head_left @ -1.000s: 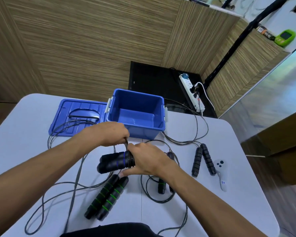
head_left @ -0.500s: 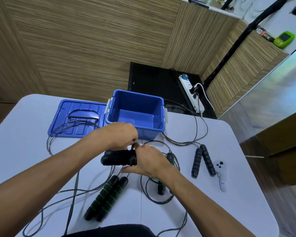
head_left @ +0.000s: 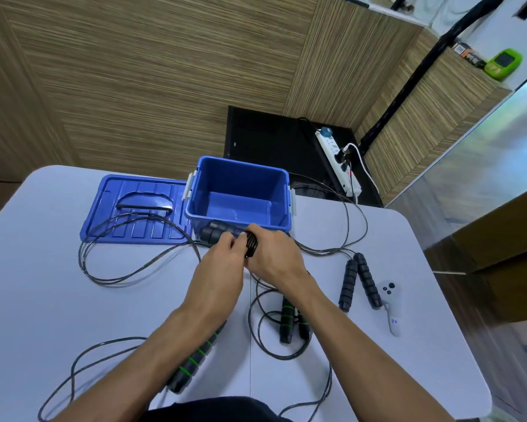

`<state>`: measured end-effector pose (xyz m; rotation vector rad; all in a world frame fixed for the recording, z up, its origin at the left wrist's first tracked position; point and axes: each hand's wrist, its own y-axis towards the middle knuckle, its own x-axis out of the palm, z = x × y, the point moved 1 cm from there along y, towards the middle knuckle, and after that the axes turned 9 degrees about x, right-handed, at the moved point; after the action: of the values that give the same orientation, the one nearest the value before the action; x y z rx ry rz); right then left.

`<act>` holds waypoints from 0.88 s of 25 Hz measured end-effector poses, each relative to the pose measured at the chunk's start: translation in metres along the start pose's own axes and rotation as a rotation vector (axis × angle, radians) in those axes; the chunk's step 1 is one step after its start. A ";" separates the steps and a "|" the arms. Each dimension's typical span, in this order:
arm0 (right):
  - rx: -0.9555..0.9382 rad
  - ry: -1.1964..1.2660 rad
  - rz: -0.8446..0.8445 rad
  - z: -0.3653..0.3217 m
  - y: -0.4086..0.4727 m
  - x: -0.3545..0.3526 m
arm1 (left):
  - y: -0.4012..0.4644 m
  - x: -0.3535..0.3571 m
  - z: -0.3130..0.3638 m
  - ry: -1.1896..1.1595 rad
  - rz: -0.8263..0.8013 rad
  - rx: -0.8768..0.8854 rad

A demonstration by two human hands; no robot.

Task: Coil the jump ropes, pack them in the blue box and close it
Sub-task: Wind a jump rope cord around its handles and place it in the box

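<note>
Both hands clasped on black jump-rope handles [head_left: 218, 234] with cord wound round one end, just in front of the open blue box [head_left: 239, 196]: left hand [head_left: 222, 257] pinching, right hand [head_left: 271, 254] gripping (fingers partly hidden, apparently curled). Lid [head_left: 134, 208] flat beside box; other ropes loose on white table [head_left: 43, 300].

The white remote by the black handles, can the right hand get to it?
Probably not right now: the right hand is gripping the coiled rope bundle. The white remote lies uncovered on that side, so after letting go, likely yes.
</note>
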<state>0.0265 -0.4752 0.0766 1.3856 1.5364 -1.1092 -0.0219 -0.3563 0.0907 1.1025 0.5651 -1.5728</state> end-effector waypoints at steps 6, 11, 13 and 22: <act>0.056 -0.022 0.011 0.013 0.003 -0.001 | -0.012 0.012 -0.004 -1.017 0.238 -0.459; 0.049 -0.044 0.037 0.015 -0.001 0.002 | -0.015 0.014 -0.009 -1.592 -0.111 -0.798; 0.049 -0.048 0.044 0.016 -0.003 0.002 | -0.015 0.013 -0.010 -1.531 -0.151 -0.749; 0.163 -0.067 -0.045 0.023 0.001 0.007 | -0.003 0.011 0.005 -0.883 -0.143 -0.436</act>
<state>0.0267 -0.4945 0.0628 1.4115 1.4628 -1.3200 -0.0269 -0.3651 0.0827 -0.0038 0.3453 -1.7549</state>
